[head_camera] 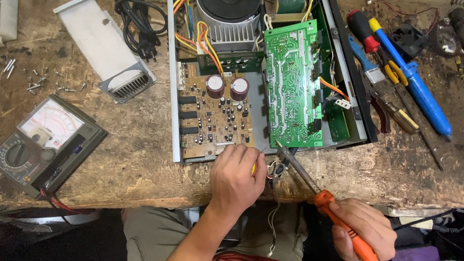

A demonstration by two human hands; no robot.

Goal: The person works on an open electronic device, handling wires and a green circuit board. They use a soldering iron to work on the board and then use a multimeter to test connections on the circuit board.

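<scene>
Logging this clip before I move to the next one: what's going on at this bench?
A person sits at a worn wooden workbench with an opened electronics chassis in front of them. The right hand holds an orange-handled soldering iron, its tip at the lower edge of the raised green circuit board. The left hand rests at the chassis front edge, pinching something small beside the tip. An analog multimeter lies to the left, hand tools to the right.

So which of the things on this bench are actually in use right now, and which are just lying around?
In use:
right hand holding the orange-handled soldering iron
left hand at the front edge of the open chassis
green circuit board, with the iron's tip at its lower corner

Lying about:
analogue multimeter
blue desoldering pump
red-handled screwdriver
loose screws
coiled black cable
</scene>
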